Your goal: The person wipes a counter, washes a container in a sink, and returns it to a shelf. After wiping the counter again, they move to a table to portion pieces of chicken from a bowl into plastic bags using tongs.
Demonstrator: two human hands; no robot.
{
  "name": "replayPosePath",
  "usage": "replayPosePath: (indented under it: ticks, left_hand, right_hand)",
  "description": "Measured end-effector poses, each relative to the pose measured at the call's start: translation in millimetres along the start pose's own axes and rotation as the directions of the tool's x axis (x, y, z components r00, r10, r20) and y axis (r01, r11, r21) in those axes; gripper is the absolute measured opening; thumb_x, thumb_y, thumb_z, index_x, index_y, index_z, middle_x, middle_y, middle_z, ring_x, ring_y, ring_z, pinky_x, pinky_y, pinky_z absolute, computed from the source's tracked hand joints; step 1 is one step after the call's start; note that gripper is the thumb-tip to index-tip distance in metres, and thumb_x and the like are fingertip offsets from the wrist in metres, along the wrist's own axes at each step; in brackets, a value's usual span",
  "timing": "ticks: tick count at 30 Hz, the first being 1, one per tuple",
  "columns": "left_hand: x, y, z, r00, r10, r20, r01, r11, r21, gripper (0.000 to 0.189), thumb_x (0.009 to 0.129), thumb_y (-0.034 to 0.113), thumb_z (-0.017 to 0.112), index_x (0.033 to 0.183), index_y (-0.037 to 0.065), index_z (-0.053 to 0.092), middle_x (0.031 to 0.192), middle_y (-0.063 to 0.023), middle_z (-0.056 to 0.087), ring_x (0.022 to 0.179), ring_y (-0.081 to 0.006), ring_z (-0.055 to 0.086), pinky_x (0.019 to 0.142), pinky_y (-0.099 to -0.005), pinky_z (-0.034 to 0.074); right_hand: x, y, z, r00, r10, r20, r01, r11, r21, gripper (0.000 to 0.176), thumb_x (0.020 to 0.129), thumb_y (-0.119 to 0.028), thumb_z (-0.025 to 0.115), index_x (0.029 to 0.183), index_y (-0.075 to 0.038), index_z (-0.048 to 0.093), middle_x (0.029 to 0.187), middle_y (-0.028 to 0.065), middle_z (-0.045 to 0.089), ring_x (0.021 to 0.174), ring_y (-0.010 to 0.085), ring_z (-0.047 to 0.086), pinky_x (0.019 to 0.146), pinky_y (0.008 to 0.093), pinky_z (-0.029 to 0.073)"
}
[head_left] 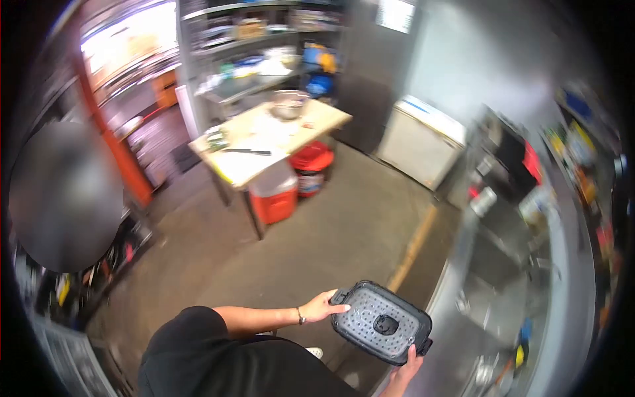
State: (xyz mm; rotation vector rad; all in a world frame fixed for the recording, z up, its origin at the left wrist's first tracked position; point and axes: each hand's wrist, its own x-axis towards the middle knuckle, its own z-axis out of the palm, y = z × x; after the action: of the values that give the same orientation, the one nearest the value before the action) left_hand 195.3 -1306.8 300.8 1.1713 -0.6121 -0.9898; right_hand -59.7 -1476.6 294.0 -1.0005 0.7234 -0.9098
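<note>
I hold a black rectangular perforated tray point(370, 311) with a dark knob in its middle, low in the head view. My left hand point(322, 307) grips its left end. At the tray's lower right corner, my right hand point(408, 368) grips from beneath. The tray is tilted and hangs over the concrete floor, just beside the edge of a stainless steel counter point(456, 331).
A wooden table point(246, 165) holds a metal bowl point(289, 104) and a knife point(248, 151). Beneath it stand a red cooler point(274, 195) and a red bucket point(312, 165). A white chest freezer point(423, 139) stands against the far wall, with shelves behind the table. A blurred person point(63, 195) is at left.
</note>
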Motion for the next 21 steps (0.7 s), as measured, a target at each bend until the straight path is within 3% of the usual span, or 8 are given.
replayPosePath:
  ticks: [6, 8, 9, 11, 16, 18, 20, 21]
  left_hand:
    - [-143.9, 9.6, -143.2, 0.852, 0.162, -0.498, -0.161, 0.986, 0.045, 0.043, 0.084, 0.025, 0.066, 0.117, 0.003, 0.051, 0.105, -0.0022, 0.06, 0.098, -0.0101, 0.053, 0.089, -0.0279, 0.043]
    - [-206.6, 24.3, -177.5, 0.736, 0.188, -0.651, -0.17, 0.981, 0.091, 0.044, 0.084, 0.026, 0.066, 0.118, 0.003, 0.051, 0.105, -0.003, 0.06, 0.098, -0.0105, 0.053, 0.09, -0.0288, 0.042]
    - [-238.8, 27.8, -195.0, 0.652, 0.248, -0.717, -0.197, 0.968, 0.155, 0.045, 0.083, 0.027, 0.067, 0.118, 0.003, 0.052, 0.105, -0.0036, 0.061, 0.098, -0.0106, 0.053, 0.09, -0.0291, 0.042]
    - [-303.9, 24.7, -235.8, 0.529, 0.264, -0.806, -0.204, 0.962, 0.181, 0.045, 0.083, 0.025, 0.067, 0.119, 0.003, 0.051, 0.106, -0.0041, 0.061, 0.099, -0.0112, 0.053, 0.091, -0.0295, 0.042]
    - [-461.0, 15.5, -300.0, 0.197, 0.255, -0.946, -0.321, 0.929, 0.184, 0.042, 0.083, 0.016, 0.065, 0.12, 0.002, 0.049, 0.107, -0.0036, 0.06, 0.099, -0.0108, 0.054, 0.088, -0.0277, 0.045]
    - [-512.8, 17.5, -311.8, 0.027, 0.228, -0.973, -0.325, 0.923, 0.207, 0.039, 0.083, 0.014, 0.065, 0.118, 0.002, 0.05, 0.106, -0.0031, 0.06, 0.098, -0.0103, 0.054, 0.087, -0.0275, 0.045]
    - [-556.5, 25.2, -314.9, -0.103, 0.199, -0.975, -0.35, 0.91, 0.222, 0.038, 0.083, 0.014, 0.065, 0.117, 0.002, 0.051, 0.105, -0.0031, 0.06, 0.097, -0.0099, 0.055, 0.087, -0.0272, 0.045]
    - [-576.7, 29.6, -316.8, -0.187, 0.172, -0.967, -0.376, 0.897, 0.232, 0.037, 0.083, 0.014, 0.065, 0.115, 0.002, 0.051, 0.105, -0.0032, 0.06, 0.096, -0.0096, 0.055, 0.086, -0.0269, 0.045]
  right_hand:
    - [-12.7, 62.4, 198.7, 0.855, 0.251, 0.454, -0.241, 0.967, -0.081, 0.057, 0.081, -0.008, 0.057, 0.133, 0.0, 0.037, 0.127, 0.0118, 0.047, 0.112, 0.0225, 0.048, 0.098, 0.0353, 0.035]
    - [-63.7, 47.6, 285.4, 0.836, 0.356, 0.418, -0.212, 0.912, -0.352, 0.052, 0.085, -0.012, 0.056, 0.133, -0.001, 0.038, 0.121, 0.0152, 0.051, 0.107, 0.0301, 0.05, 0.091, 0.0408, 0.042]
    - [-87.5, 50.4, 323.8, 0.756, 0.428, 0.495, -0.247, 0.887, -0.39, 0.061, 0.086, -0.011, 0.054, 0.139, -0.002, 0.026, 0.137, 0.0165, 0.035, 0.12, 0.028, 0.04, 0.1, 0.0402, 0.035]
    - [-113.7, 98.4, 374.8, 0.62, 0.45, 0.643, -0.238, 0.889, -0.392, 0.054, 0.087, -0.01, 0.053, 0.136, -0.001, 0.032, 0.132, 0.0167, 0.041, 0.116, 0.0291, 0.044, 0.098, 0.0411, 0.037]
    - [-214.9, 205.4, 490.9, 0.342, 0.584, 0.736, -0.206, 0.811, -0.547, 0.047, 0.086, -0.014, 0.058, 0.126, 0.004, 0.043, 0.117, 0.0155, 0.053, 0.106, 0.0269, 0.052, 0.092, 0.04, 0.041]
    - [-255.2, 234.4, 534.1, 0.253, 0.631, 0.733, -0.062, 0.767, -0.638, 0.052, 0.085, -0.019, 0.06, 0.13, 0.002, 0.041, 0.117, 0.0172, 0.053, 0.106, 0.0275, 0.052, 0.092, 0.0406, 0.041]
    - [-304.2, 266.5, 576.0, -0.025, 0.487, 0.873, -0.307, 0.827, -0.471, 0.057, 0.079, -0.006, 0.057, 0.132, 0.0, 0.038, 0.125, 0.01, 0.048, 0.113, 0.0225, 0.046, 0.1, 0.0365, 0.033]
    - [-324.0, 279.3, 595.5, -0.116, 0.488, 0.865, -0.307, 0.81, -0.499, 0.061, 0.078, -0.003, 0.056, 0.135, -0.004, 0.035, 0.127, 0.0082, 0.047, 0.116, 0.0219, 0.043, 0.102, 0.0366, 0.03]
